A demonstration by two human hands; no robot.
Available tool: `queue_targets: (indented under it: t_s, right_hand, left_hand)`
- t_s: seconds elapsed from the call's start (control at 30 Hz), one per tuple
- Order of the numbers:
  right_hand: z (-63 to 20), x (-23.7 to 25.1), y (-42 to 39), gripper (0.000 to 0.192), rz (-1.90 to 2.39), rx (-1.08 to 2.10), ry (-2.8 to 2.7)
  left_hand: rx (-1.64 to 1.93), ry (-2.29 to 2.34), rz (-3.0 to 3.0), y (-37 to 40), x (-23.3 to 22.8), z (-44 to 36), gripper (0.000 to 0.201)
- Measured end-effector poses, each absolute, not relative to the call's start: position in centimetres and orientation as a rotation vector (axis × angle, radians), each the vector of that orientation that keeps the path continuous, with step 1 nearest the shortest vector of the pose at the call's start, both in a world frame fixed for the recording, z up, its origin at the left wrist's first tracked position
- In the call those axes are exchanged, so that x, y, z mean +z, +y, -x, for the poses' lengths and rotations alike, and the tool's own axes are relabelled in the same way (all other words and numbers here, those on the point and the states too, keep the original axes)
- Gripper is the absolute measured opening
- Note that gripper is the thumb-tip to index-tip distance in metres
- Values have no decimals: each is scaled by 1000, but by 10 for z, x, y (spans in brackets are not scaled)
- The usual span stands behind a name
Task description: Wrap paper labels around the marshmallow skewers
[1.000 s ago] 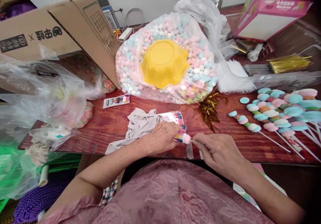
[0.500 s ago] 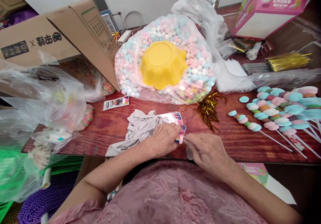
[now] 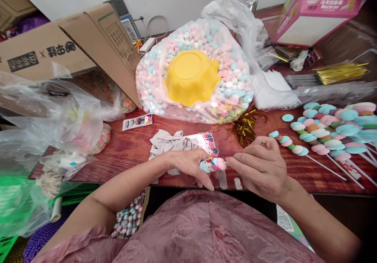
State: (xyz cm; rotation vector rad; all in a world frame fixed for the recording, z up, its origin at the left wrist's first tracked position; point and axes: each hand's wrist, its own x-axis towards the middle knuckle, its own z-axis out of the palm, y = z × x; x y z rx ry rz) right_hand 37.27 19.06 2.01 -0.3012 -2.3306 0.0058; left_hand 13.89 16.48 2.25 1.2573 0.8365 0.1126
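Left hand (image 3: 188, 165): fingers clamped on a pastel candy stack (image 3: 212, 164) | Right hand (image 3: 260, 168): fingertips pinched together at its pink end (table edge) | Finished skewers (image 3: 324, 135) lie right

Bright, even light – soft shadows; strong wide-angle bending at edges, corners dark, centre sharp.

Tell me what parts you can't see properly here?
Head view only:
- Stacked pastel candy piece: its stick, if any, is hidden by the left hand and right hand.
- Finished pastel candy skewers: cut off by the right edge.
- Pink cardboard box: lettering too small.
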Motion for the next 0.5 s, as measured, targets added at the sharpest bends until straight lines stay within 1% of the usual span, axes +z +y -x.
queue_targets:
  t_s: [0.07, 0.2, 0.4, 0.5]
  right_hand:
    - [-374, 19, 190, 17, 344, -5, -2364]
    - [-376, 17, 187, 19, 477, 34, -2486]
    - [-375, 17, 184, 18, 503, 58, -2490]
    - [-375, 18, 184, 17, 521, 70, -2480]
  left_hand:
    - [172, 879, -1208, 159, 17, -144, 33]
    - [305, 1072, -1467, 155, 19, -143, 22]
    - [279, 1195, -1667, 152, 21, -137, 25]
    - [335, 1195, -1743, 149, 19, -137, 28]
